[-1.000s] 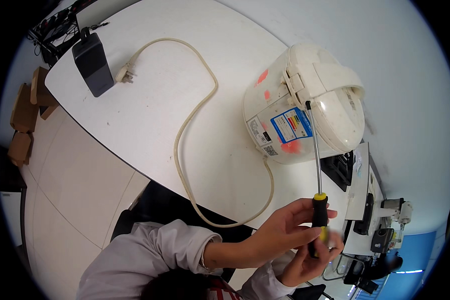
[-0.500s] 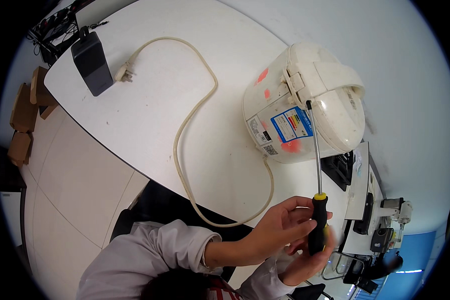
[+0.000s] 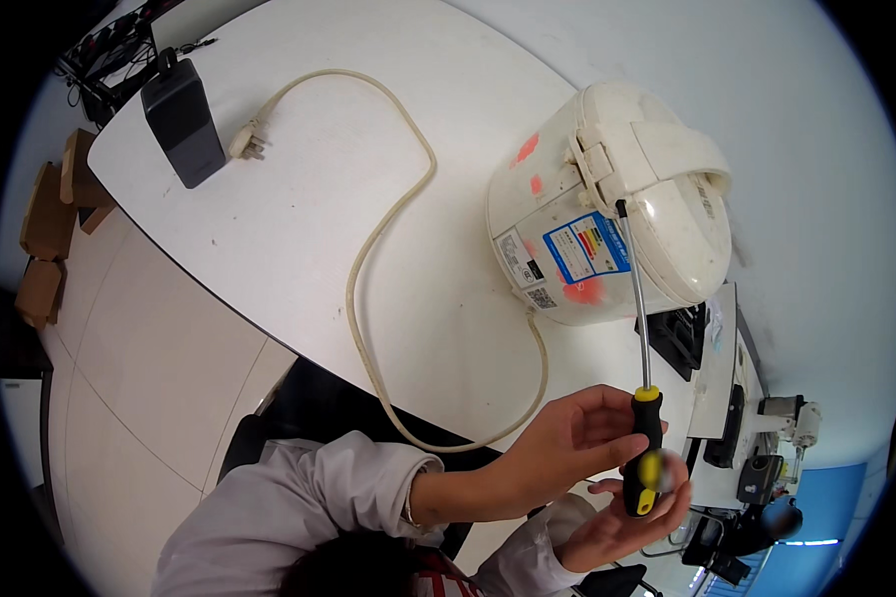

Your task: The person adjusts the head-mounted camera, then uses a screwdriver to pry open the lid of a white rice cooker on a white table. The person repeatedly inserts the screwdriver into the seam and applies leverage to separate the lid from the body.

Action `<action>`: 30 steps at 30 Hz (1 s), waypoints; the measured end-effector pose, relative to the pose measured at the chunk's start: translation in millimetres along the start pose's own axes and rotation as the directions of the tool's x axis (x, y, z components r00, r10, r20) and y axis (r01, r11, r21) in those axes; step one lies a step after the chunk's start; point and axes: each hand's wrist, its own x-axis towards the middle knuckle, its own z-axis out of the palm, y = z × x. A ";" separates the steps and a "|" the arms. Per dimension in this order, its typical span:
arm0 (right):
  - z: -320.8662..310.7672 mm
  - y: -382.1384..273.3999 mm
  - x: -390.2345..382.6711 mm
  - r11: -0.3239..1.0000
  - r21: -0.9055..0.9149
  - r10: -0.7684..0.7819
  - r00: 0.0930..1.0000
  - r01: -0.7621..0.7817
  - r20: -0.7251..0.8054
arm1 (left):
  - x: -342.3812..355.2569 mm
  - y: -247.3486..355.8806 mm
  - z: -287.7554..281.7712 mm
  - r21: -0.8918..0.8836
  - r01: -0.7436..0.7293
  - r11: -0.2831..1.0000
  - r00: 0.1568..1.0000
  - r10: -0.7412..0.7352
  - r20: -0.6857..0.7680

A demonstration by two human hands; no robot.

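Observation:
A screwdriver (image 3: 640, 289) with a long metal shaft and a black-and-yellow handle stands nearly upright in view. My left hand (image 3: 572, 448) is closed round its handle, the thumb across the front. At the handle's lower end is my right hand (image 3: 622, 527), its fingers curled up. Among those fingertips a small yellow-and-silver thing (image 3: 655, 470) is blurred, and I cannot make out its kind. The dark tip of the shaft overlaps the hinge side of a cream rice cooker (image 3: 558, 199); whether they touch, I cannot tell. The cooker lies beyond my hands, with stickers and reddish patches on its side.
From the cooker a beige power cord (image 3: 353, 289) loops over the white table (image 3: 269, 239) to a plug (image 3: 246, 141). Beside the plug stands a dark grey box-shaped device (image 3: 183, 124) with a carrying loop. Cardboard boxes (image 3: 45, 224) rest on the floor at left.
The screwdriver and both hands have shifted slightly right. My right hand's fingers have opened a little, and the blurred yellow thing shows more clearly in front of the handle.

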 end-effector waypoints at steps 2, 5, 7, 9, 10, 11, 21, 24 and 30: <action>9.3 -12.1 4.4 0.956 0.042 0.295 0.940 -0.292 -0.171 | -1.2 1.6 -0.3 -0.051 0.002 0.999 0.999 0.000 0.033; -3.4 -0.1 3.7 0.946 0.104 0.283 0.939 -0.306 0.195 | -0.8 -2.5 -3.5 -0.063 -0.011 0.998 0.998 0.014 0.054; -4.3 -1.0 -1.5 0.951 0.049 0.296 0.943 -0.306 0.151 | -0.9 -4.7 -4.3 -0.058 0.001 0.998 0.998 0.002 0.057; -5.9 -1.1 -3.4 0.966 0.014 0.253 0.956 -0.258 0.145 | -1.1 -4.7 -3.2 -0.038 0.024 0.999 0.998 -0.022 0.054; -5.3 0.3 -4.6 0.977 0.010 0.212 0.972 -0.214 0.105 | -1.1 -4.4 -2.8 -0.014 0.028 0.999 0.998 -0.027 0.048; -4.3 3.0 -6.2 0.985 0.005 0.170 0.983 -0.171 0.065 | 0.0 -3.3 -1.9 0.034 0.018 0.999 0.999 -0.019 0.035; -2.8 5.2 -1.4 0.997 -0.067 0.047 0.998 -0.045 0.031 | 4.4 -0.2 -3.7 0.001 -0.076 0.997 0.996 0.075 0.045; -0.1 2.3 2.6 0.976 -0.077 0.209 0.974 -0.203 0.084 | 4.0 3.4 -4.7 -0.026 -0.054 0.998 0.996 0.055 0.065; -11.4 2.3 1.7 0.931 -0.007 0.358 0.906 -0.366 0.224 | 3.9 2.4 -4.8 -0.032 -0.034 0.999 0.994 0.037 0.106</action>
